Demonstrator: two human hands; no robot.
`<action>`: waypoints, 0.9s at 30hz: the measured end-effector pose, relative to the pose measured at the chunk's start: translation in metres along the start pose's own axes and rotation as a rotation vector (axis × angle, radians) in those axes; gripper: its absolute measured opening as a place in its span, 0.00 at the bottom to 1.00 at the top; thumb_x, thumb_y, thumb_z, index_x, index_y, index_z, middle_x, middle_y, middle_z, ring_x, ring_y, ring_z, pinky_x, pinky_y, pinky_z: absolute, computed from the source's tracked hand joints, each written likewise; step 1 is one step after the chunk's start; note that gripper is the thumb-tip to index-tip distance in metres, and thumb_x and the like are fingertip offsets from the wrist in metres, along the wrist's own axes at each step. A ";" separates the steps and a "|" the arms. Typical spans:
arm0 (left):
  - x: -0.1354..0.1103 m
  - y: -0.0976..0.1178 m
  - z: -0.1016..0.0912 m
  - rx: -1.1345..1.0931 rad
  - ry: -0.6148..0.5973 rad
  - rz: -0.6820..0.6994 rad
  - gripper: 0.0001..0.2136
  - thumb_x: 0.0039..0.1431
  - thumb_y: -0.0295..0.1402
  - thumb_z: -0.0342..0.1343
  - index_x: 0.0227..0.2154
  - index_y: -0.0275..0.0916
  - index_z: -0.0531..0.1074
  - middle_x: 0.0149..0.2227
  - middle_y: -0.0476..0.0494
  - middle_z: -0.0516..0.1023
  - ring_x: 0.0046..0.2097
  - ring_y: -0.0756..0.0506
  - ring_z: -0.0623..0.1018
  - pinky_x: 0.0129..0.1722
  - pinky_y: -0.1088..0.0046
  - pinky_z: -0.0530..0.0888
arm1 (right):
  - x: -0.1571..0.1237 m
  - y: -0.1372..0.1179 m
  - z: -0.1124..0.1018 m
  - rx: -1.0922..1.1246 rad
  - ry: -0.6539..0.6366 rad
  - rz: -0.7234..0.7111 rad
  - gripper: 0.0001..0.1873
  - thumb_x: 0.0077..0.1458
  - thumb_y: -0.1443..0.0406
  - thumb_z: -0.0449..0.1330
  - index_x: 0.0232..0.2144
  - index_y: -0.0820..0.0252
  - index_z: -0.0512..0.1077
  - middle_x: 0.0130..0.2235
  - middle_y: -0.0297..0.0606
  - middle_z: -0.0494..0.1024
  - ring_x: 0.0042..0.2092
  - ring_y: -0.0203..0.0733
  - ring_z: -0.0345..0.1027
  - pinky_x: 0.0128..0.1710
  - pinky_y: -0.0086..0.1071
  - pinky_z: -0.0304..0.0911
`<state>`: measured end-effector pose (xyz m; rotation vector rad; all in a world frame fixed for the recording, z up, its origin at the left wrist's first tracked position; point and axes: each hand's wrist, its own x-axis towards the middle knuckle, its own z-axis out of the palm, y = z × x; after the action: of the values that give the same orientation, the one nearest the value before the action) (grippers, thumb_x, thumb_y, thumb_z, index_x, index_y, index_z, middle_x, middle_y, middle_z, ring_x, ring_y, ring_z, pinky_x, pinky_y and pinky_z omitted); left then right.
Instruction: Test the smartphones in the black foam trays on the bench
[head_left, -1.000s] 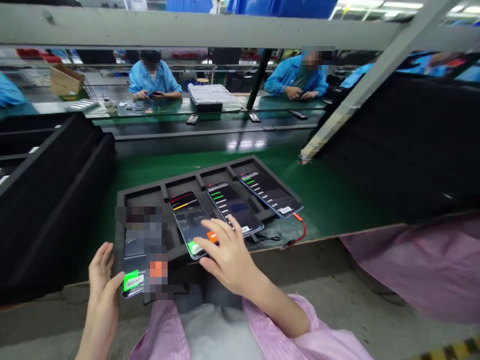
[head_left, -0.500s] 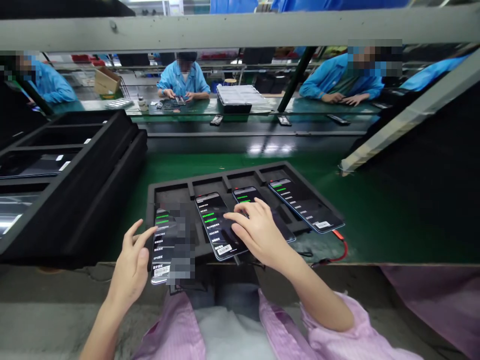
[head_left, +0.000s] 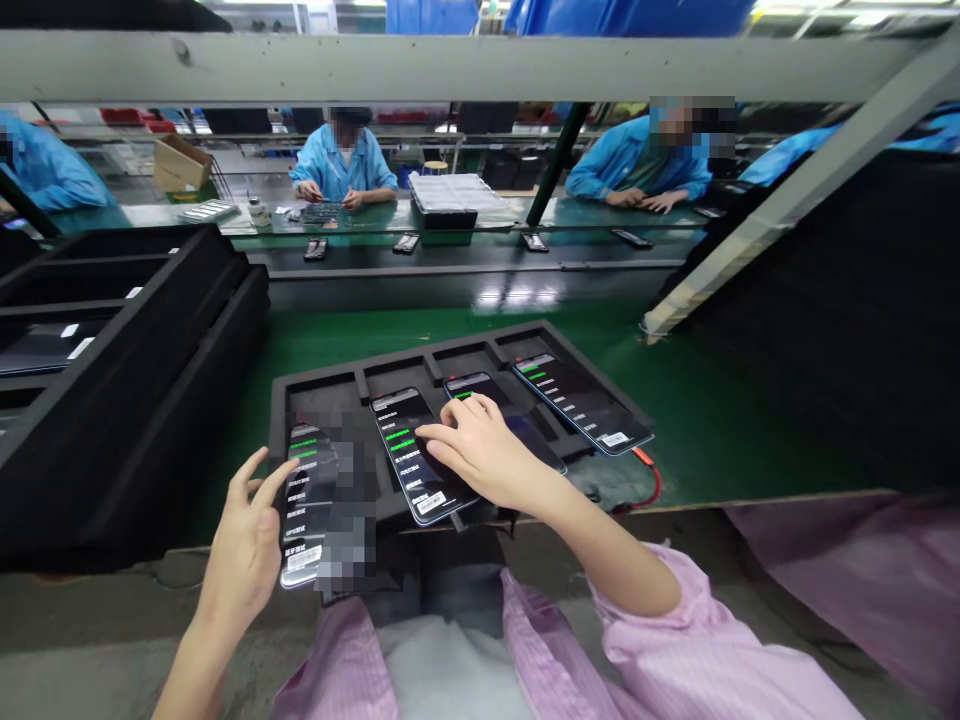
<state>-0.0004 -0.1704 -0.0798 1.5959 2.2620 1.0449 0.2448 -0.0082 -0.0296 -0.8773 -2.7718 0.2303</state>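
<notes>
Several smartphones with lit dark menus, some lines green, rest in a black foam tray [head_left: 319, 383]. My left hand [head_left: 244, 540] is open beside the leftmost phone [head_left: 304, 505], its index fingertip at the screen's left edge. My right hand [head_left: 484, 450] reaches over the second phone [head_left: 411, 475], fingers apart, index fingertip at a green line on it. That same hand covers much of the third phone [head_left: 544, 445]. The rightmost phone [head_left: 581, 405] lies slanted, with a red cable [head_left: 654, 485] at its lower end. Neither hand grips anything.
Stacked black foam trays [head_left: 187, 330] holding phones stand at the left. Beyond the green bench [head_left: 465, 318], a conveyor line [head_left: 360, 257] carries several phones. Co-workers in blue [head_left: 345, 165] sit across it. A slanted post [head_left: 720, 250] and dark panel [head_left: 840, 300] bound the right.
The view has shifted, so the tray and hands appear further left. My right index fingertip is now higher on the second phone's list. Another phone shows on the conveyor at left.
</notes>
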 end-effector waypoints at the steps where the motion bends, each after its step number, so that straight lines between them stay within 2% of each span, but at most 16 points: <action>1: -0.001 0.000 0.001 -0.008 0.014 0.005 0.32 0.59 0.55 0.27 0.51 0.44 0.67 0.60 0.40 0.55 0.51 0.39 0.68 0.47 0.56 0.70 | 0.000 -0.001 -0.001 0.000 -0.005 0.000 0.21 0.64 0.58 0.42 0.44 0.53 0.73 0.37 0.40 0.67 0.41 0.42 0.58 0.53 0.46 0.48; 4: -0.003 0.002 0.004 -0.020 0.048 -0.015 0.32 0.58 0.55 0.26 0.52 0.44 0.66 0.59 0.40 0.55 0.54 0.38 0.65 0.47 0.57 0.70 | 0.000 -0.002 -0.002 0.025 -0.026 -0.004 0.21 0.64 0.57 0.42 0.44 0.53 0.74 0.37 0.40 0.66 0.42 0.42 0.58 0.53 0.45 0.48; 9: -0.005 0.012 0.004 -0.020 0.062 -0.063 0.31 0.59 0.54 0.26 0.53 0.44 0.64 0.60 0.40 0.54 0.51 0.39 0.67 0.47 0.56 0.69 | -0.005 0.002 -0.002 0.092 -0.054 0.001 0.24 0.65 0.58 0.39 0.42 0.52 0.74 0.36 0.38 0.66 0.43 0.41 0.59 0.57 0.47 0.42; 13: -0.005 0.010 0.005 -0.030 0.065 -0.056 0.33 0.58 0.56 0.25 0.53 0.41 0.63 0.61 0.38 0.53 0.50 0.38 0.67 0.49 0.53 0.67 | -0.015 0.025 -0.011 0.159 0.075 0.129 0.29 0.65 0.56 0.34 0.45 0.52 0.73 0.35 0.38 0.65 0.41 0.40 0.59 0.56 0.46 0.46; 16: -0.004 -0.005 0.008 -0.008 0.067 -0.050 0.34 0.57 0.57 0.25 0.53 0.43 0.63 0.60 0.39 0.54 0.48 0.37 0.68 0.47 0.53 0.69 | -0.026 0.045 -0.020 0.179 0.172 0.299 0.31 0.64 0.54 0.33 0.41 0.53 0.76 0.34 0.38 0.66 0.40 0.41 0.60 0.55 0.45 0.49; 18: -0.002 -0.020 0.011 0.021 0.089 -0.030 0.33 0.56 0.57 0.25 0.52 0.48 0.64 0.59 0.42 0.56 0.46 0.37 0.69 0.46 0.51 0.69 | -0.032 0.055 -0.023 0.194 0.190 0.358 0.30 0.64 0.55 0.35 0.40 0.54 0.76 0.34 0.38 0.66 0.41 0.40 0.61 0.55 0.44 0.49; 21: 0.001 -0.041 0.016 0.047 0.117 0.015 0.26 0.58 0.53 0.28 0.52 0.57 0.62 0.58 0.47 0.57 0.44 0.36 0.70 0.45 0.47 0.70 | -0.036 0.060 -0.022 0.184 0.165 0.362 0.28 0.65 0.57 0.36 0.40 0.55 0.76 0.34 0.37 0.66 0.42 0.39 0.62 0.56 0.43 0.49; 23: 0.002 -0.049 0.016 0.069 0.085 0.047 0.21 0.59 0.47 0.33 0.54 0.62 0.58 0.59 0.50 0.55 0.46 0.35 0.70 0.44 0.48 0.71 | -0.036 0.061 -0.020 0.156 0.130 0.350 0.27 0.65 0.58 0.36 0.41 0.54 0.76 0.34 0.37 0.66 0.42 0.39 0.62 0.56 0.43 0.49; 27: 0.005 -0.061 0.014 0.092 0.063 0.108 0.25 0.55 0.36 0.39 0.56 0.64 0.55 0.60 0.52 0.53 0.49 0.34 0.68 0.43 0.49 0.73 | -0.032 0.059 -0.016 0.065 0.039 0.331 0.26 0.65 0.58 0.36 0.45 0.52 0.73 0.40 0.41 0.67 0.47 0.41 0.61 0.57 0.47 0.47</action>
<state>-0.0407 -0.1709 -0.1275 1.7633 2.3186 1.0446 0.3065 0.0226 -0.0319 -1.3044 -2.5545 0.3512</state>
